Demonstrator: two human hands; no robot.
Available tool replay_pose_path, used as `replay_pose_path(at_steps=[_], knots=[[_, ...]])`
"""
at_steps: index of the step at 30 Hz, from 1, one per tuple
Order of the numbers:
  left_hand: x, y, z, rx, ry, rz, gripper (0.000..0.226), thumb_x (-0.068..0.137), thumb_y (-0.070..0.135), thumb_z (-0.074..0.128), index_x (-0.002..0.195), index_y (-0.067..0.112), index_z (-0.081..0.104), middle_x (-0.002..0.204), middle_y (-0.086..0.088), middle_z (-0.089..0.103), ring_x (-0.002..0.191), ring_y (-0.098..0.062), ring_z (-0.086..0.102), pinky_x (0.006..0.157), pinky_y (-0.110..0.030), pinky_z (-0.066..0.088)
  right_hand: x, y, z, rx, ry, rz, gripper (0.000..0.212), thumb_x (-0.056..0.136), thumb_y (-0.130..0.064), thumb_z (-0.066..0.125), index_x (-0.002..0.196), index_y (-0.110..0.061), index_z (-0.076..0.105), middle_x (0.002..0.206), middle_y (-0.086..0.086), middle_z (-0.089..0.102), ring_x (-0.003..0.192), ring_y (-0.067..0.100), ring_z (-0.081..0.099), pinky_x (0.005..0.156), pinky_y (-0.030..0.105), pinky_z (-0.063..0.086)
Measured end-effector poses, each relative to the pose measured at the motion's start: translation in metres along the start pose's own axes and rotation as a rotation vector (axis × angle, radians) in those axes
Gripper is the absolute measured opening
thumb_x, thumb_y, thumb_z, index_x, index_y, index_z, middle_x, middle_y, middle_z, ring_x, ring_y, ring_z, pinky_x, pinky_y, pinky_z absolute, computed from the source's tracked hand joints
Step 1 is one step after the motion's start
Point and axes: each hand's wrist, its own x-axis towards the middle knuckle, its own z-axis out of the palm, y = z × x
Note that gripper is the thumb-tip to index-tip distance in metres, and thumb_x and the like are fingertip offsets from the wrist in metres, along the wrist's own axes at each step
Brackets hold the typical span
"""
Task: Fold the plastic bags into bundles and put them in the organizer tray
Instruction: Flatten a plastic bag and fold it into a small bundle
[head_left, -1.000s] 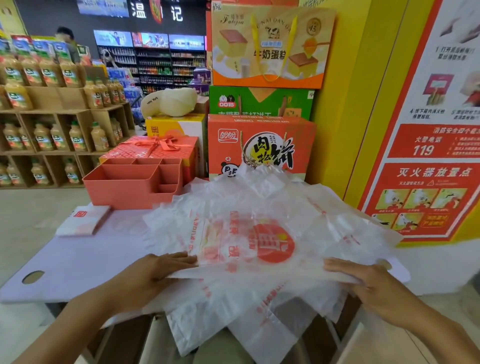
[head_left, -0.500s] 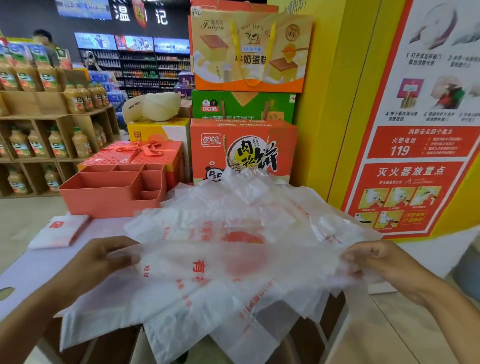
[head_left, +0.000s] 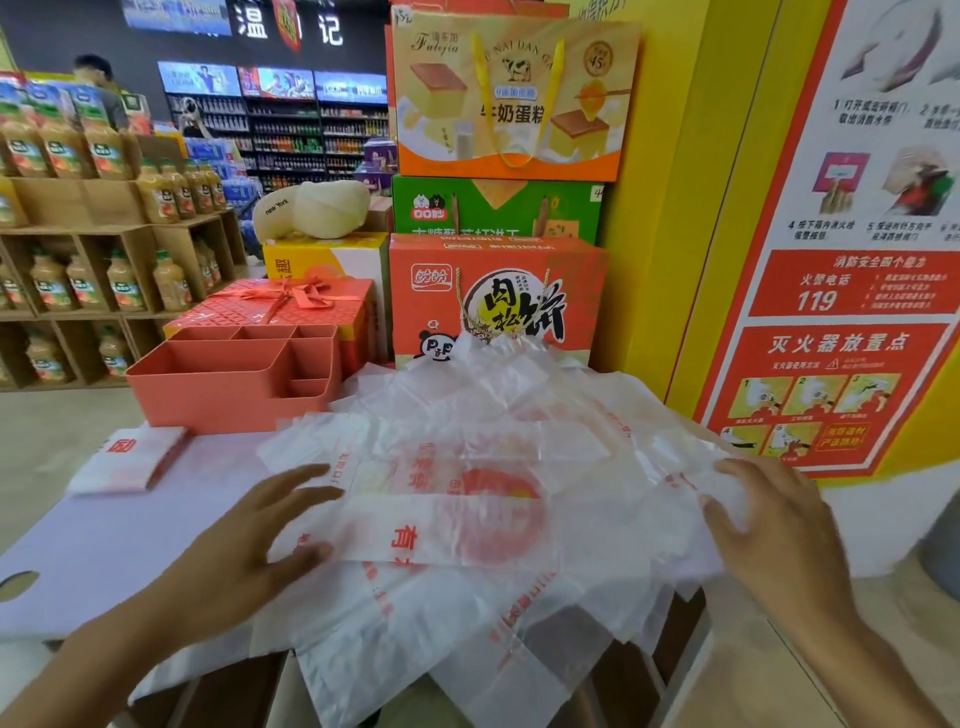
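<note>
Pressing down with the left hand (head_left: 244, 540), fingers fanned wide and straight, on one end of a thin translucent white plastic bag with red print (head_left: 441, 525), folded into a long band. Same at the other end under the right hand (head_left: 769, 535): spread, flat, pinching nothing as far as the blur allows.

Stretched between the two hands, on top of a loose heap of matching crinkled bags (head_left: 493, 405) spilling over the near edge below the wrists.

Probably near weightless, limp and slick, likely to spring open or slide off the heap. Best pinned flat, then pinched at the folded ends.

Beyond the left fingertips: a folded white bundle (head_left: 130, 462) on the pale lilac worktop (head_left: 104, 545), then a coral plastic organizer tray with open compartments (head_left: 208, 400).
</note>
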Motion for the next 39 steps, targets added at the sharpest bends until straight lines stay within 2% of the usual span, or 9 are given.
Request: replay_pose_path(at_steps=[3, 6, 12, 17, 21, 26, 30, 33, 39], knots=[[0.008, 0.014, 0.013, 0.050, -0.139, 0.036, 0.074, 0.084, 0.087, 0.035, 0.151, 0.061, 0.018, 0.158, 0.043, 0.002, 0.147, 0.015, -0.001, 0.122, -0.026, 0.012, -0.021, -0.047, 0.009, 0.155, -0.244, -0.200, 0.053, 0.092, -0.063, 0.051, 0.135, -0.033, 0.056, 0.144, -0.013, 0.049, 0.136, 0.011, 0.041, 0.114, 0.033, 0.032], [0.012, 0.018, 0.029, 0.112, -0.220, 0.027, 0.076, 0.087, 0.088, 0.028, 0.152, 0.062, -0.002, 0.158, 0.042, -0.010, 0.148, 0.010, -0.015, 0.124, -0.032, -0.006, -0.036, -0.072, 0.036, 0.018, -0.457, -0.443, 0.078, 0.088, -0.084, 0.035, 0.155, -0.045, 0.025, 0.164, -0.021, 0.017, 0.151, 0.005, 0.015, 0.124, 0.027, 0.010], [0.006, -0.004, 0.030, 0.186, -0.223, -0.018, 0.074, 0.086, 0.090, 0.011, 0.153, 0.060, 0.010, 0.158, 0.039, -0.003, 0.148, 0.011, -0.013, 0.125, -0.034, -0.006, -0.041, -0.062, 0.050, -0.059, -0.531, -0.452, 0.080, 0.092, -0.078, 0.035, 0.158, -0.048, 0.001, 0.158, -0.033, -0.017, 0.149, -0.007, -0.012, 0.112, 0.016, -0.022], [0.000, -0.015, 0.027, 0.166, -0.129, -0.007, 0.071, 0.089, 0.084, 0.013, 0.152, 0.055, 0.025, 0.157, 0.040, 0.007, 0.147, 0.016, -0.006, 0.122, -0.023, -0.003, -0.035, -0.042, 0.054, 0.035, -0.600, -0.393, 0.085, 0.080, -0.090, 0.023, 0.156, -0.055, 0.009, 0.158, -0.039, -0.006, 0.148, -0.013, -0.008, 0.127, 0.027, 0.000], [-0.006, -0.017, 0.030, 0.144, -0.039, 0.004, 0.063, 0.094, 0.072, 0.020, 0.150, 0.048, 0.039, 0.156, 0.036, 0.023, 0.148, 0.013, 0.012, 0.123, -0.024, 0.005, -0.033, -0.029, 0.054, 0.209, -0.613, -0.302, 0.069, 0.088, -0.080, 0.041, 0.152, -0.055, 0.029, 0.157, -0.041, 0.014, 0.147, -0.015, 0.007, 0.126, 0.028, 0.011], [-0.016, -0.007, 0.024, 0.130, 0.148, 0.016, 0.053, 0.091, 0.052, 0.038, 0.128, 0.032, 0.070, 0.132, 0.018, 0.064, 0.120, -0.012, 0.063, 0.101, -0.030, 0.046, -0.030, -0.033, 0.051, 0.447, -0.528, -0.118, 0.046, 0.093, -0.053, 0.059, 0.138, -0.045, 0.057, 0.142, -0.032, 0.050, 0.131, -0.010, 0.044, 0.116, 0.029, 0.038], [-0.013, -0.005, 0.011, 0.072, 0.169, -0.022, 0.034, 0.093, 0.049, 0.050, 0.116, 0.040, 0.074, 0.115, 0.025, 0.071, 0.103, -0.003, 0.069, 0.090, -0.029, 0.056, -0.015, -0.044, 0.035, 0.559, -0.496, -0.017, 0.029, 0.089, -0.053, 0.062, 0.113, -0.041, 0.072, 0.108, -0.032, 0.068, 0.102, -0.015, 0.060, 0.094, 0.022, 0.053], [-0.006, -0.007, -0.001, -0.074, 0.208, -0.038, 0.018, 0.091, 0.031, 0.074, 0.108, 0.038, 0.075, 0.107, 0.025, 0.073, 0.091, 0.004, 0.070, 0.086, -0.027, 0.058, -0.003, -0.050, 0.021, 0.510, -0.407, -0.016, 0.020, 0.090, -0.054, 0.062, 0.096, -0.039, 0.074, 0.096, -0.025, 0.072, 0.094, -0.001, 0.066, 0.078, 0.013, 0.049], [0.011, 0.000, -0.011, -0.279, 0.385, -0.212, 0.042, 0.080, 0.026, 0.083, 0.119, 0.027, 0.068, 0.117, 0.005, 0.067, 0.073, -0.015, 0.073, 0.065, -0.039, 0.063, 0.015, -0.063, 0.024, 0.158, -0.212, -0.070, 0.045, 0.095, -0.053, 0.063, 0.136, -0.033, 0.059, 0.142, -0.006, 0.059, 0.122, 0.024, 0.060, 0.101, 0.043, 0.048]])
